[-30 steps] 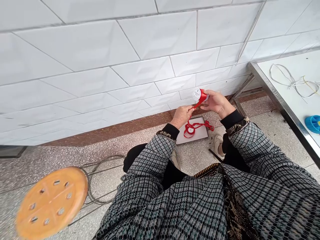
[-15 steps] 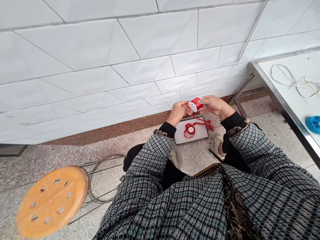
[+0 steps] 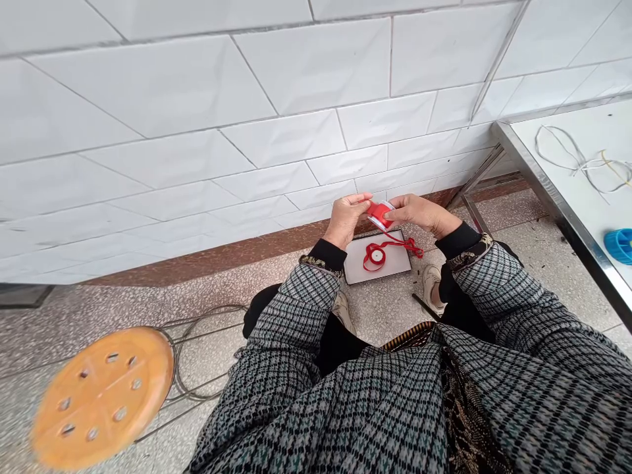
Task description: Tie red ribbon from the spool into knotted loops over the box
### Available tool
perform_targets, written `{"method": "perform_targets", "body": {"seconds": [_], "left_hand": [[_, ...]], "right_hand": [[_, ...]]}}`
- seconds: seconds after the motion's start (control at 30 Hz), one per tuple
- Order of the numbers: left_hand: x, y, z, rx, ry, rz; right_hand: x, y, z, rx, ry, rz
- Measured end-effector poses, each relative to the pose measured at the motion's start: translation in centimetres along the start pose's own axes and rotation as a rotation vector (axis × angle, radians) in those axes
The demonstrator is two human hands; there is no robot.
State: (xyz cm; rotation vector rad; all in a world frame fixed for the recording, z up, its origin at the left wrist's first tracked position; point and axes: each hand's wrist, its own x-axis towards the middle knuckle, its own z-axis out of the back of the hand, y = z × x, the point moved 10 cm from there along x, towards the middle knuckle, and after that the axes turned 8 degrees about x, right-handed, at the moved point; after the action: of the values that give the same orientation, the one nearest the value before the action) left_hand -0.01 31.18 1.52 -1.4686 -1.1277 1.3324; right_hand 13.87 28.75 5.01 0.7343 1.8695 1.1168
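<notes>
My right hand (image 3: 417, 212) is closed on a spool of red ribbon (image 3: 382, 214) with white rims, held tilted in front of the wall. Facing it, my left hand (image 3: 344, 219) pinches a piece of the red ribbon just left of the spool. Its fingertips partly hide where the ribbon leaves the spool. Below the hands, a second, smaller roll of red ribbon (image 3: 376, 256) lies on a pale, dark-edged board or box (image 3: 395, 264) on the floor. Loose red ribbon (image 3: 411, 244) trails from there up toward the held spool.
White wall tiles (image 3: 311, 66) rise close in front. On the left stands a round orange stool (image 3: 103, 395) with wire legs. A metal-edged table (image 3: 557, 191) at the right bears tangled wire (image 3: 582, 161) and a blue plastic piece (image 3: 619, 245). My shoes (image 3: 432, 289) flank the board.
The spool has turned in my right hand, so its white end no longer faces me and the red winding shows. My left hand has shifted slightly up and left, with ribbon showing between the hands.
</notes>
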Motion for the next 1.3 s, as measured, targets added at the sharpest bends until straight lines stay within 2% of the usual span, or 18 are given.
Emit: {"method": "perform_targets", "body": {"seconds": [0.17,0.4,0.6,0.73,0.8,0.87,1.07,1.17,1.3], "left_hand": [[-0.2,-0.8,0.8,0.015,-0.078,-0.038],[0.2,-1.9,1.9,0.023,-0.188,-0.168],[-1.0,-3.3,1.1,0.287,-0.247,-0.402],[-3.2,-4.9,-0.1,0.501,-0.311,-0.699],[-3.9,-4.9,-0.5,0.556,-0.340,-0.789],[-3.9,-4.2,-0.8,0.560,-0.349,-0.817],[-2.8,-1.7,-1.5,0.442,-0.295,-0.738],[-2.8,-1.5,-1.7,0.442,-0.294,-0.721],[-3.1,-1.7,-1.8,0.518,-0.301,-0.734]], "right_hand": [[-0.2,-0.7,-0.3,-0.145,-0.015,-0.102],[0.0,-1.0,0.1,-0.369,-0.130,-0.159],[0.7,-1.1,1.3,-0.568,-0.252,-0.140],[0.7,-0.1,1.7,-0.744,-0.333,-0.080],[0.6,0.5,2.0,-0.829,-0.391,-0.042],[0.5,1.2,2.2,-0.882,-0.441,0.015],[0.4,1.8,2.8,-0.780,-0.507,0.119],[0.7,1.5,3.3,-0.638,-0.521,0.156],[1.8,-0.1,4.2,-0.364,-0.478,0.148]]}}
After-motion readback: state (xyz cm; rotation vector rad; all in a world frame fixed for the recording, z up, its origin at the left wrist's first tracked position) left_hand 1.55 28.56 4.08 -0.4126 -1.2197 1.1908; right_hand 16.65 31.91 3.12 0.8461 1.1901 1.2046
